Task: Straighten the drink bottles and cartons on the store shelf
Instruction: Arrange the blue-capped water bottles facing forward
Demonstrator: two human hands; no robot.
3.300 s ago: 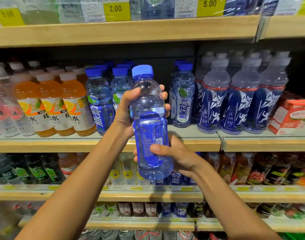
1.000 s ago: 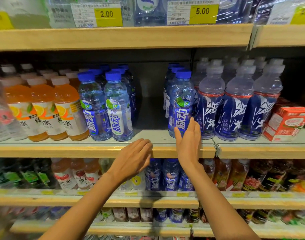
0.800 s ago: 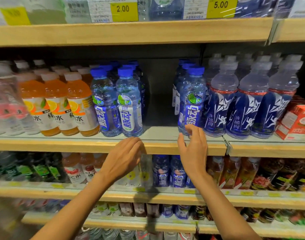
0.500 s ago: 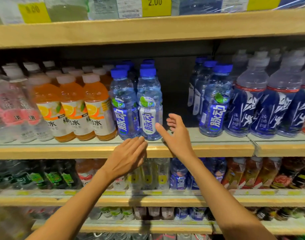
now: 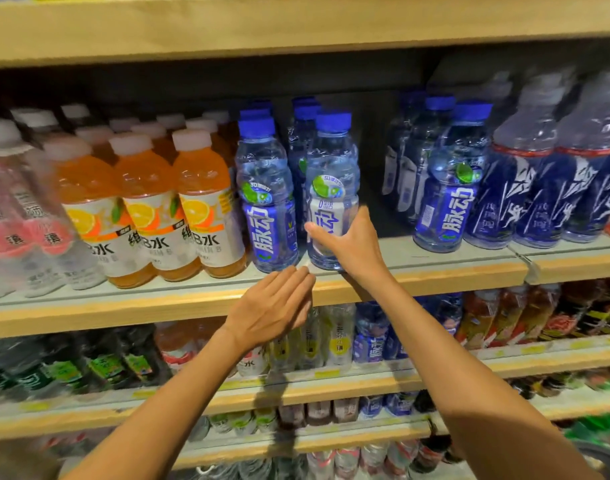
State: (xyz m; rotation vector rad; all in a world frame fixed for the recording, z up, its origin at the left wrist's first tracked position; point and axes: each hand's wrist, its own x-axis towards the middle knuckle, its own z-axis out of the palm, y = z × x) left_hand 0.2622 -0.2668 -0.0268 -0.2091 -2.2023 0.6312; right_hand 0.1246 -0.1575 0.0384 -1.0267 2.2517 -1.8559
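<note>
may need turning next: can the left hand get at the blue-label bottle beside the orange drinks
Probably yes. The left hand is open at the shelf edge below the blue-label bottle, which stands in the front row with nothing before it. The right hand grips the white-label bottle beside it.

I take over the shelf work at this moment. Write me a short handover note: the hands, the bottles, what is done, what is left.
Right hand: grips the white-label bottle low down; the bottle stands upright on the shelf.
Left hand: open, holds nothing, fingertips at the shelf edge.
Done: the front bottles stand upright, labels forward.
Left: a gap lies right of this bottle. Probably square the bottle with the blue-label bottle beside it, then release.
</note>
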